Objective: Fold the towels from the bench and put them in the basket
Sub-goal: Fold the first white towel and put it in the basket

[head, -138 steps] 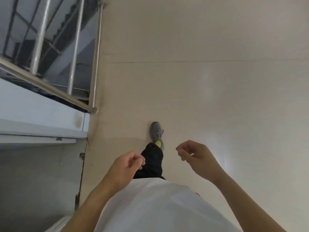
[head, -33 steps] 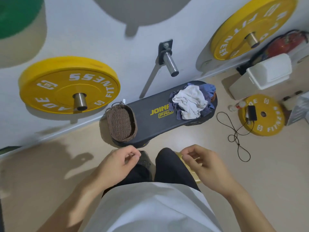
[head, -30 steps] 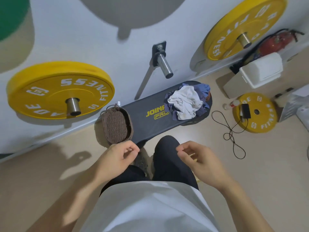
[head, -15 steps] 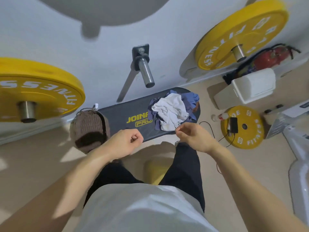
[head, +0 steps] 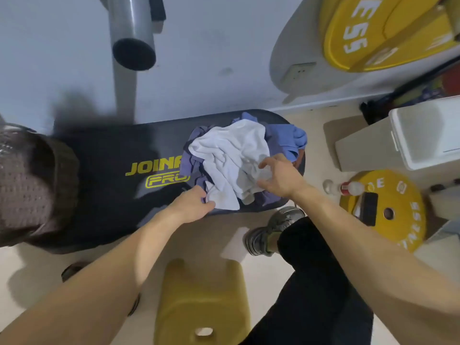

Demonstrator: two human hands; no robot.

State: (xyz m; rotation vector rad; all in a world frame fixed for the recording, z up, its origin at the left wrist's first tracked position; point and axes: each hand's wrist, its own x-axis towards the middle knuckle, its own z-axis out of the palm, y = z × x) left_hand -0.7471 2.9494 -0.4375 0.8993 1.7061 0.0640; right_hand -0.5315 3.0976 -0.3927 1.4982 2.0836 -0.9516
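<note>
Both hands reach into the towel heap at the right end of the counter; the left hand pinches the white towel at its near corner, the right hand grasps its right side; the basket waits at the left end; lifting it clear of the blue towels likely comes next, then folding.

- The left arm runs bare from the lower left of the frame up toward the centre; the left hand has its fingers curled, pinching cloth.
- The right arm comes in from the lower right; the right hand lies knuckles-up just right of centre, fingers bent into cloth.
</note>
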